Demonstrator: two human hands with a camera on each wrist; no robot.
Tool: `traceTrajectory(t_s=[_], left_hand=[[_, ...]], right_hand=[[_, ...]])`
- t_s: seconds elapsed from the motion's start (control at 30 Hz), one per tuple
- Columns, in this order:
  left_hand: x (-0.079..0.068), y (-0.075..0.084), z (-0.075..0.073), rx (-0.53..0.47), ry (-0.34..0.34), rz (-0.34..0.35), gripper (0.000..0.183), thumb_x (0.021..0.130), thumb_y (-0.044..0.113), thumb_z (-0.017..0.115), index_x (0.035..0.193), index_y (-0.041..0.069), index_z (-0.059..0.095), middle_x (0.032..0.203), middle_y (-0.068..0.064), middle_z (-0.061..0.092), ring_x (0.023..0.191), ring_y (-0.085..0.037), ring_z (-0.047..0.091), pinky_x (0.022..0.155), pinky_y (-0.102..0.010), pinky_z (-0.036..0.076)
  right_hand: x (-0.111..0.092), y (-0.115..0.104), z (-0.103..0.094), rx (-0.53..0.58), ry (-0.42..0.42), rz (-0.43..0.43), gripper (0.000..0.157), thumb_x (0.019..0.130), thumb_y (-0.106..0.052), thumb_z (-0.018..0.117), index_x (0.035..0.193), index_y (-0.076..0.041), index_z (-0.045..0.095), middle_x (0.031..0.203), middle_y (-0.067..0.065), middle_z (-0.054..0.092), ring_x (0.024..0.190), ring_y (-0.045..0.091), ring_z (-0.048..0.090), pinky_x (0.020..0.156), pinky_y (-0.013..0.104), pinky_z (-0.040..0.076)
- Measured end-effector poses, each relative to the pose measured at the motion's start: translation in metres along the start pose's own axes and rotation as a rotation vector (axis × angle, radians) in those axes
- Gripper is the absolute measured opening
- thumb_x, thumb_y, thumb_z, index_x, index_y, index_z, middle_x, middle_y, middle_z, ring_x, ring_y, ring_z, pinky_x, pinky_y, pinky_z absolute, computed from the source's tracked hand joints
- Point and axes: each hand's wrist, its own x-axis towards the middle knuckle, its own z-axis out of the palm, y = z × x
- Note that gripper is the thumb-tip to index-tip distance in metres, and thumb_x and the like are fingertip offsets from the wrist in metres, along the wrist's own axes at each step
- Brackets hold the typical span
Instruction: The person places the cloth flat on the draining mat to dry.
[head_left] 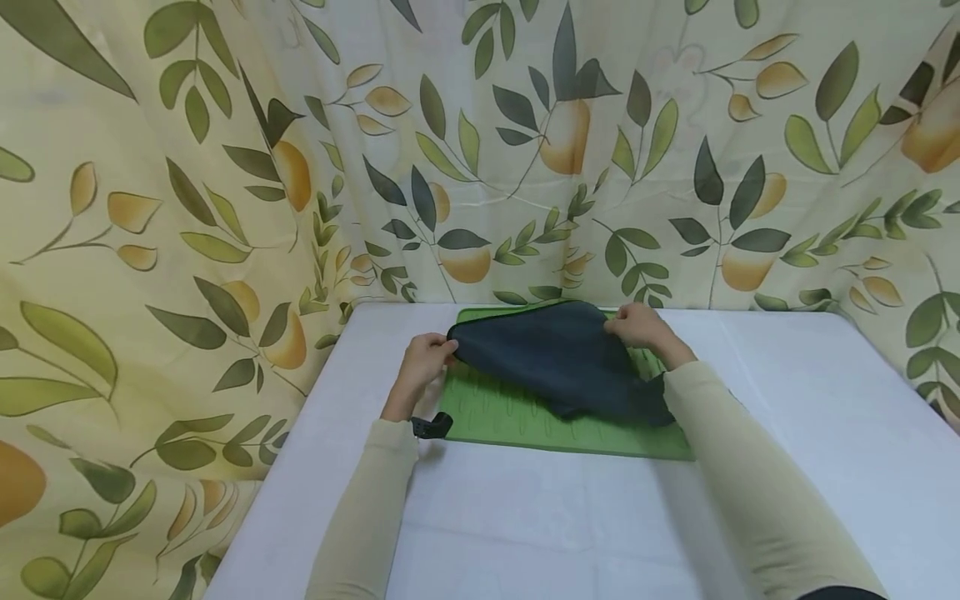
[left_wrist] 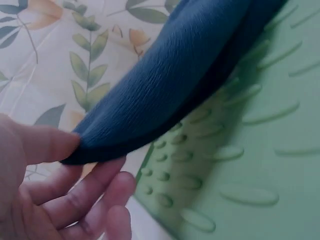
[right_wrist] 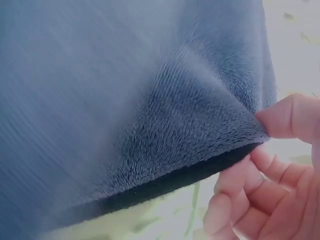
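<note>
- Currently, the dark blue cloth (head_left: pixel 540 358) is over the green mat (head_left: pixel 487 408), stretched slantwise between two hands, with part of it drooping across the mat's ridged surface.
- The left hand (head_left: pixel 423 364) pinches one corner of the cloth between thumb and fingers, beside the mat's far left part; in the left wrist view the lower fingers curl loosely beneath that corner.
- The right hand (head_left: pixel 640 327) grips another corner near the mat's far edge, thumb on top and fingers below (the right wrist view shows a short, fuzzy nap and a black edging there).
- The cloth's near right end hangs low, close to the right sleeve (head_left: pixel 750 458); whether it touches the sleeve, I cannot tell.
- A black device (head_left: pixel 432 426) sits at the left wrist, just past the cuff of the left sleeve (head_left: pixel 367 500).
- The mat lies flat on a white-covered table (head_left: pixel 510 508), and behind stands a curtain (head_left: pixel 480 192) printed with leaves and orange fruit.
</note>
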Motion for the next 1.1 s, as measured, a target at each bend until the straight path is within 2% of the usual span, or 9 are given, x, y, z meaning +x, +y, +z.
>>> traceTrajectory(t_s=[0.1,0.23,0.43,0.6,0.7,0.77,0.9,1.0,1.1], left_hand=[[0.005,0.003,0.004,-0.038,0.046,0.011,0.028,0.104,0.025,0.060,0.116,0.002,0.069,0.092,-0.012,0.072,0.101,-0.041,0.069,0.075,-0.037,0.054],[0.016,0.012,0.009,-0.011,0.078,0.043,0.028,0.104,0.025,0.060,0.117,0.002,0.069,0.085,-0.007,0.071,0.098,-0.044,0.068,0.065,-0.028,0.048],[0.046,0.035,0.020,0.049,0.128,0.083,0.027,0.104,0.027,0.060,0.116,0.005,0.071,0.086,-0.008,0.071,0.096,-0.044,0.069,0.060,-0.027,0.045],[0.069,0.044,0.035,0.128,0.173,0.076,0.030,0.104,0.029,0.061,0.122,0.008,0.071,0.100,-0.010,0.072,0.094,-0.035,0.070,0.064,-0.031,0.048],[0.079,0.041,0.047,0.178,0.180,0.053,0.031,0.104,0.030,0.061,0.124,0.010,0.072,0.108,-0.012,0.073,0.096,-0.031,0.069,0.074,-0.036,0.053],[0.082,0.037,0.054,0.205,0.171,0.033,0.031,0.104,0.030,0.060,0.125,0.011,0.072,0.115,-0.011,0.073,0.102,-0.031,0.068,0.084,-0.040,0.054],[0.082,0.026,0.065,0.237,0.122,0.010,0.029,0.103,0.028,0.060,0.122,0.010,0.074,0.117,-0.012,0.073,0.103,-0.030,0.067,0.086,-0.039,0.054],[0.080,0.016,0.066,0.273,0.065,0.000,0.027,0.102,0.029,0.062,0.112,0.009,0.077,0.094,-0.009,0.074,0.082,-0.023,0.065,0.071,-0.032,0.050],[0.077,0.011,0.061,0.305,-0.042,-0.007,0.033,0.102,0.035,0.063,0.082,0.010,0.073,0.070,-0.005,0.066,0.065,-0.018,0.059,0.060,-0.029,0.044]], right_hand=[[-0.004,0.002,-0.012,0.053,-0.010,0.026,0.043,0.099,-0.021,0.052,0.059,-0.019,0.037,0.051,-0.010,0.034,0.048,0.010,0.033,0.054,0.030,0.036],[-0.007,0.002,-0.024,0.083,-0.010,0.042,0.048,0.100,-0.019,0.052,0.055,-0.021,0.036,0.048,-0.011,0.033,0.045,0.008,0.032,0.052,0.029,0.038],[-0.008,0.004,-0.029,0.129,0.074,0.097,0.046,0.102,-0.020,0.050,0.058,-0.020,0.035,0.049,-0.011,0.034,0.045,0.009,0.036,0.055,0.030,0.041],[-0.006,0.010,-0.019,0.139,0.150,0.133,0.042,0.100,-0.021,0.047,0.059,-0.018,0.040,0.048,-0.009,0.037,0.046,0.012,0.039,0.053,0.031,0.040],[-0.005,0.015,-0.011,0.110,0.181,0.154,0.039,0.098,-0.022,0.046,0.060,-0.018,0.042,0.050,-0.009,0.038,0.048,0.013,0.040,0.053,0.030,0.039],[-0.004,0.020,-0.006,0.090,0.187,0.170,0.037,0.097,-0.022,0.047,0.060,-0.018,0.041,0.053,-0.007,0.037,0.051,0.015,0.040,0.054,0.031,0.039],[-0.003,0.029,0.001,0.066,0.133,0.193,0.042,0.097,-0.022,0.053,0.057,-0.019,0.040,0.053,-0.008,0.034,0.052,0.014,0.037,0.057,0.032,0.038],[-0.003,0.033,0.004,0.075,0.078,0.204,0.046,0.096,-0.024,0.059,0.055,-0.019,0.039,0.052,-0.009,0.031,0.051,0.012,0.035,0.058,0.031,0.037],[-0.004,0.036,0.004,0.100,0.035,0.229,0.040,0.097,-0.028,0.060,0.064,-0.013,0.044,0.061,-0.004,0.039,0.056,0.013,0.044,0.060,0.029,0.043]])
